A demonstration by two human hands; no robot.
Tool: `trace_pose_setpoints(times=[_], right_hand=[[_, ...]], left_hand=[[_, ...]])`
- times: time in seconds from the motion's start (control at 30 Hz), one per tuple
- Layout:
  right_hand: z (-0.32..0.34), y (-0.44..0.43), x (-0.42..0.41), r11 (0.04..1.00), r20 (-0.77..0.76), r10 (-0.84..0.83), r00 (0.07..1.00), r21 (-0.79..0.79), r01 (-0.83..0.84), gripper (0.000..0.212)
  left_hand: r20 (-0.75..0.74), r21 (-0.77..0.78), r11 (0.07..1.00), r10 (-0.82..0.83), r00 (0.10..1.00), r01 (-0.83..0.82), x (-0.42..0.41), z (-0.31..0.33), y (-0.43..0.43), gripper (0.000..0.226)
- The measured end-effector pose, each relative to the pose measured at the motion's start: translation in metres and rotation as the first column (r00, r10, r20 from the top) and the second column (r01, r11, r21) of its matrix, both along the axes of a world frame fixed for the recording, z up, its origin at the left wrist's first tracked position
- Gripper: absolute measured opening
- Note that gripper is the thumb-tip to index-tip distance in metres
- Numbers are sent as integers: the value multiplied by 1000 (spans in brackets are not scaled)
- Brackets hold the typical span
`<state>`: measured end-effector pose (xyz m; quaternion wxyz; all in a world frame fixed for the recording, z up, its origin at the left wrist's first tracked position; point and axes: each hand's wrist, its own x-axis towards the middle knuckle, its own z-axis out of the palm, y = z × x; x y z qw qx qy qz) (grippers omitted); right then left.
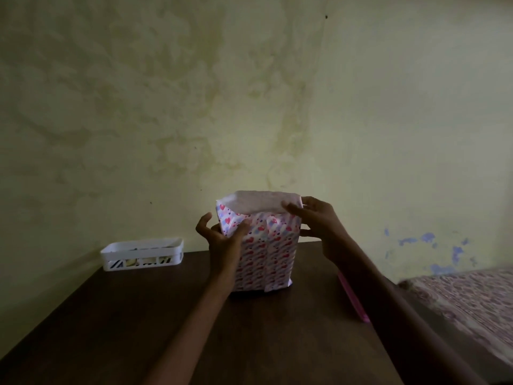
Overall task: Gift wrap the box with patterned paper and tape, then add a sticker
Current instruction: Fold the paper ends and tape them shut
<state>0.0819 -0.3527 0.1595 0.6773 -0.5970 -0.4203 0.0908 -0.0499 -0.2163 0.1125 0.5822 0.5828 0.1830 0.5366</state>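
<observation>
From the head camera, the box (266, 254) stands upright on the dark wooden table (138, 315), directly between your two hands and a little beyond them, close to the wall (166, 107). It is covered in patterned paper (273, 245) printed with red and blue hearts on pale stripes, and a seam runs down the face turned toward you. At the top the paper is unclosed: a flap (258, 202) stands up with its plain white underside showing.

Your left hand (222, 240) is at the upper left corner of the box. Its thumb presses on the front of the patterned paper while the curled fingers reach round the side, so that it pinches the folded corner; the forefinger stands a little apart from the paper.

Your right hand (319, 223) is at the upper right corner. Its thumb lies on the near face of the white flap and its fingers curl behind the edge, gripping the paper there, with one lower finger touching the right side of the box.

Well to the left of your left hand, at the table's far corner, sits a white slotted basket (141, 254); you cannot tell what is in it. Under your right forearm lies a pink strip (354, 298), too dim to identify. Beyond your right arm is a bedspread (466, 295) with a patterned print.
</observation>
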Motion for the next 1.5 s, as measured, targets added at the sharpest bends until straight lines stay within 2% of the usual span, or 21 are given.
trace_pose_setpoints(times=[0.17, 0.3, 0.57, 0.63, 0.7, 0.77, 0.87, 0.93, 1.07, 1.23, 1.5], right_hand=[[-34, -8, 3, 986, 36, 101, 994, 127, -105, 25], [-57, -8, 14, 973, 73, 145, 987, 171, -156, 35], [-71, 15, 1, 946, 74, -114, 991, 314, 85, 28], [-76, 22, -1, 952, 123, -151, 981, 285, 110, 38], [-79, 26, -1, 964, 153, -160, 975, 235, 121, 58], [-83, 27, 2, 982, 155, -64, 986, 183, 35, 65], [-82, 22, 8, 986, 147, 139, 979, 68, -150, 48], [-79, 18, 15, 980, 172, 191, 966, 16, -196, 42], [-70, 15, 23, 988, 284, 148, 947, 3, -156, 42], [-66, 18, 19, 989, 296, 55, 954, 112, -92, 32], [-74, 29, 9, 984, 274, -15, 962, 173, -34, 33]], left_hand=[[-32, -34, 997, 62, 998, -63, 10, 2, 0, 84], [-26, -36, 997, 61, 998, -62, 14, 0, 1, 85], [-53, -23, 998, 65, 996, -66, 17, -3, 5, 84], [-54, -23, 997, 74, 996, -76, 18, -4, 4, 85], [-55, -34, 997, 73, 996, -75, 18, -5, 3, 87], [-52, -35, 996, 84, 995, -86, 19, -6, 4, 86], [-51, -65, 993, 100, 994, -103, 16, -4, 12, 86], [-55, -106, 989, 94, 994, -99, 15, -2, 19, 87], [-55, -137, 988, 62, 997, -69, 13, 4, 29, 83], [-54, -154, 988, 21, 998, -29, 12, 4, 36, 81], [-49, -161, 987, 2, 999, -10, 10, 1, 38, 83]])
